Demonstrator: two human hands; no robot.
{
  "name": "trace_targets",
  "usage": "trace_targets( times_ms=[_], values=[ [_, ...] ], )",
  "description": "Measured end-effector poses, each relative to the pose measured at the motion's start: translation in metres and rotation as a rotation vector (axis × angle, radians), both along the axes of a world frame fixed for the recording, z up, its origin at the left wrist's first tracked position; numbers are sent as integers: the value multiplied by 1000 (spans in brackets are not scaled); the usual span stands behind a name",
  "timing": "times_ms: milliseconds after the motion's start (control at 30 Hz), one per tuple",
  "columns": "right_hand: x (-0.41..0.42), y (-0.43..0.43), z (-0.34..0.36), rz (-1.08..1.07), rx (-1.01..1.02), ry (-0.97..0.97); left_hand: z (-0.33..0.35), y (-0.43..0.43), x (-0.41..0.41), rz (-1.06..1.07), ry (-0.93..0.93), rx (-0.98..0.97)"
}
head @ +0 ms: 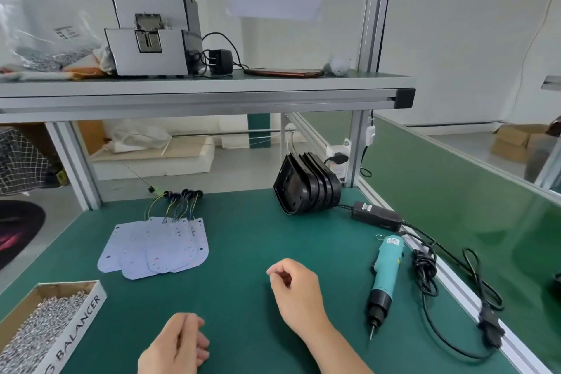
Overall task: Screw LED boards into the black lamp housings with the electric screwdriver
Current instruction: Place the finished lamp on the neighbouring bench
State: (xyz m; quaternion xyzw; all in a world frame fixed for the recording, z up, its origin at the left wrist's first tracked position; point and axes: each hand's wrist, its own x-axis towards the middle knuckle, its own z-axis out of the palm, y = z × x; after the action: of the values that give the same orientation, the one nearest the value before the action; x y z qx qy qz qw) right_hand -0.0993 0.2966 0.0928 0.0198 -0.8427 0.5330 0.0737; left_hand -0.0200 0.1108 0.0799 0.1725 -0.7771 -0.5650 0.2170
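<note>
Several white LED boards [158, 247] with coloured wires lie fanned out on the green mat [243, 237], left of centre. A row of black lamp housings [306, 188] stands on edge at the back right. The teal electric screwdriver [385, 275] lies on the mat at the right, its bit pointing toward me. My left hand [176, 346] hovers near the front edge with fingers loosely curled, holding nothing. My right hand [293, 288] hangs over the mat's middle, fingers loosely curled and empty, a hand's width left of the screwdriver.
A cardboard box of silver screws [39, 334] sits at the front left. A black power adapter [376, 217] and coiled cable [425, 270] lie along the right edge. An overhead shelf [206, 91] carries a grey screw feeder [151, 36] and a phone [283, 72].
</note>
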Motion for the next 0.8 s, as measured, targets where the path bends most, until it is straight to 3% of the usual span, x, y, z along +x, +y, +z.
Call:
trace_targets(
  times_ms=[167,500,800],
  values=[
    [-1,-2,1,13,6,10,27,21,-40,-41,11,51],
    [-3,0,-1,-33,-8,44,75,110,-200,-389,-152,-349],
    [-5,-4,9,-60,74,-26,88,184,-281,-327,-285,-363]
  ],
)
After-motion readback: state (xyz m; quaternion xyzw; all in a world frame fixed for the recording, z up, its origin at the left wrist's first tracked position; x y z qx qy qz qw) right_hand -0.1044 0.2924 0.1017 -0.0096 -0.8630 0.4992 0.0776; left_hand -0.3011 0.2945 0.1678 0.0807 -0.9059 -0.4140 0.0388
